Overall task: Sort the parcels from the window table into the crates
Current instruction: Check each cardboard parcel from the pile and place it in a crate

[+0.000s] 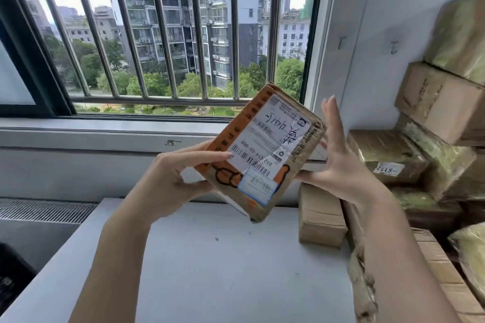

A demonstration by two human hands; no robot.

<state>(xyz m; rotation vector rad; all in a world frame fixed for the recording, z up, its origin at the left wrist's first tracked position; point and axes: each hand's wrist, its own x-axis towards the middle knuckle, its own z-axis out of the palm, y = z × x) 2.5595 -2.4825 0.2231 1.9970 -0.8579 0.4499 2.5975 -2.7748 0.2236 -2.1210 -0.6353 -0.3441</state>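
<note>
A flat brown and orange cardboard parcel (262,149) with a white shipping label is held tilted above the white table (210,257), label facing me. My left hand (173,178) grips its lower left edge, thumb underneath and fingers on the label side. My right hand (338,162) presses against its right edge with straight, spread fingers. A pile of brown taped parcels (433,139) is stacked at the right of the table against the wall. No crate is in view.
A barred window (170,34) with a sill runs behind the table. A small cardboard box (321,215) stands on the table below my right hand. A radiator grille (44,210) sits at the left, and something dark (13,270) at the lower left edge.
</note>
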